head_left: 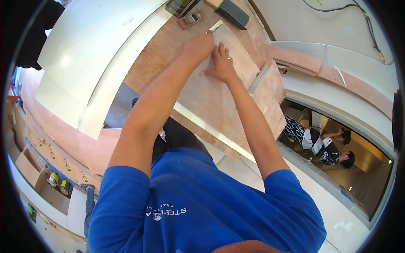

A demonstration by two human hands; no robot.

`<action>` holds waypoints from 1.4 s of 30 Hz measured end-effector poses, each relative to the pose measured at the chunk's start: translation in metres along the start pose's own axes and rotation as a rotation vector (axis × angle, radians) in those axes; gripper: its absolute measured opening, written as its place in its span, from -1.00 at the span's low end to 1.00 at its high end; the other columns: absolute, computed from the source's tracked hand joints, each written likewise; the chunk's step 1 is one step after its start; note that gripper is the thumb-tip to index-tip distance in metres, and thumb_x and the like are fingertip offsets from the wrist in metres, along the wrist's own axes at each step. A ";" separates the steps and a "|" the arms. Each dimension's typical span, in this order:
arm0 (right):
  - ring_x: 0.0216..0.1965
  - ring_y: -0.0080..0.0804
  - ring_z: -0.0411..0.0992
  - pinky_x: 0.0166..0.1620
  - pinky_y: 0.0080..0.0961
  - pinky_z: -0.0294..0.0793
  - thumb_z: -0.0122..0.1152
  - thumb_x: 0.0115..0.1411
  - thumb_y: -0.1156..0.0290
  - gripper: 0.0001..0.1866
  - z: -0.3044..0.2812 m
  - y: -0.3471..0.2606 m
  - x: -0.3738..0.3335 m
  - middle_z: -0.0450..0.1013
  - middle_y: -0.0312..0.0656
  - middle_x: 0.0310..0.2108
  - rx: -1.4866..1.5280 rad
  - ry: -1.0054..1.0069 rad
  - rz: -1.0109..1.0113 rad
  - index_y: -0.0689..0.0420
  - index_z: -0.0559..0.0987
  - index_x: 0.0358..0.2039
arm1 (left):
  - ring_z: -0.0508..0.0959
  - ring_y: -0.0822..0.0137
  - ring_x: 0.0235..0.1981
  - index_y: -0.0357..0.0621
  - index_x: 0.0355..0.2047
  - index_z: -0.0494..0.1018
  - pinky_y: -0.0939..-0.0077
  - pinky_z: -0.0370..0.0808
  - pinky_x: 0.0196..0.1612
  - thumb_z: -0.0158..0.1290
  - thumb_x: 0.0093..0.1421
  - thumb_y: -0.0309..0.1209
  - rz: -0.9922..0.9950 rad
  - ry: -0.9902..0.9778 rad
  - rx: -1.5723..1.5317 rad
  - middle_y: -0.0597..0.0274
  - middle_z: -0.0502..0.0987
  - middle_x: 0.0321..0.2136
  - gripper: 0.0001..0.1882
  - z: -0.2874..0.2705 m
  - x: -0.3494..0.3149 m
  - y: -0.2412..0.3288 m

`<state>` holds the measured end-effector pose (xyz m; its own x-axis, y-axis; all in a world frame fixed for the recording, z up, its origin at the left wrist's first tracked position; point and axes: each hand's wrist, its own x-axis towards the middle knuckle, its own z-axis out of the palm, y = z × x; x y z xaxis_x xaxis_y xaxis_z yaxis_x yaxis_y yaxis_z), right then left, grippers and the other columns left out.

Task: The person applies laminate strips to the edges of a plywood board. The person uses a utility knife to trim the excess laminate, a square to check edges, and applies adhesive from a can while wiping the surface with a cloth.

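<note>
My left hand [200, 47] is closed at the far end of a pale brown sheet [198, 90] that lies on a reddish-brown board. Between its fingers a small tip pokes out, too small to name, against a narrow shiny strip [217, 26]. Just to the right, my right hand [222, 66] presses on the sheet with its fingers spread and a ring on one of them. Across the near part of the sheet runs a second shiny pale strip [206, 130]. A metal ruler [258, 80] rests to the right of my right forearm.
Large glossy white panels [95, 55] lie to the left. At the far edge sit a black block [228, 13] and a small clear-and-brown case [191, 19]. A framed opening or mirror [337, 152] on the right shows two people. Cans [59, 182] stand low at left.
</note>
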<state>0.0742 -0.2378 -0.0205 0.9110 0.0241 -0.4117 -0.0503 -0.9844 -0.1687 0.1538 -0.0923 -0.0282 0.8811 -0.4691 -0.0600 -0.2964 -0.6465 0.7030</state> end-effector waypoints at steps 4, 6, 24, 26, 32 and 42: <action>0.52 0.37 -0.20 0.36 0.41 0.05 0.70 -0.30 -0.08 0.45 -0.005 -0.005 -0.002 -0.21 0.22 0.54 0.009 -0.002 0.017 0.20 0.03 0.49 | 0.70 -0.11 -0.21 -0.43 0.06 0.42 0.06 0.63 -0.21 0.04 0.28 -0.38 -0.029 -0.076 0.106 -0.18 0.67 -0.27 -0.58 -0.009 -0.012 0.019; 0.52 0.37 -0.19 0.37 0.38 0.05 0.70 -0.29 -0.08 0.45 -0.007 -0.010 -0.001 -0.20 0.22 0.54 -0.013 -0.018 0.018 0.21 0.02 0.49 | 0.71 -0.08 -0.21 -0.43 0.08 0.41 0.09 0.64 -0.21 0.08 0.26 -0.37 -0.084 -0.125 0.142 -0.18 0.67 -0.26 -0.55 -0.012 -0.031 0.011; 0.18 -0.11 0.43 0.26 0.01 0.30 0.39 0.15 0.29 -0.60 0.002 -0.066 0.043 0.52 -0.21 0.07 0.004 -0.081 -0.722 -0.02 0.62 0.03 | 0.60 -0.29 -0.26 -0.10 0.39 0.25 0.01 0.51 -0.18 -0.07 0.35 -0.52 -0.486 0.060 -0.122 -0.37 0.58 -0.20 -0.43 -0.122 -0.350 -0.044; 0.13 -0.16 0.45 0.23 0.03 0.28 0.38 0.16 0.28 -0.71 -0.013 -0.081 0.044 0.51 -0.25 -0.01 -0.183 -0.153 -0.732 -0.06 0.64 -0.08 | 0.60 -0.29 -0.29 -0.11 0.38 0.26 0.05 0.51 -0.18 -0.08 0.35 -0.51 -0.464 0.149 -0.222 -0.37 0.59 -0.22 -0.43 -0.105 -0.364 -0.051; 0.00 -0.21 0.51 0.17 0.03 0.27 0.34 0.18 0.32 -0.91 -0.021 -0.087 0.057 0.53 -0.31 -0.18 -0.107 -0.330 -0.678 -0.07 0.63 -0.29 | 0.58 0.05 -0.48 -0.19 0.37 0.28 0.26 0.52 -0.31 -0.08 0.39 -0.46 -0.586 0.187 -0.266 -0.11 0.55 -0.46 -0.47 -0.083 -0.390 -0.058; -0.08 -0.35 0.50 0.05 -0.45 0.46 0.16 0.28 0.62 -0.87 -0.128 -0.076 0.056 0.53 -0.21 -0.24 0.480 0.230 -0.550 0.17 0.60 -0.19 | 0.59 -0.05 -0.43 -0.09 0.36 0.31 0.21 0.51 -0.27 -0.04 0.38 -0.50 -0.646 0.166 -0.423 -0.15 0.58 -0.41 -0.47 -0.087 -0.407 -0.081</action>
<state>0.1809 -0.1838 0.0837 0.9159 0.4002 0.0324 0.3111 -0.6562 -0.6875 -0.1486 0.2034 0.0009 0.8843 0.0384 -0.4654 0.4289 -0.4610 0.7769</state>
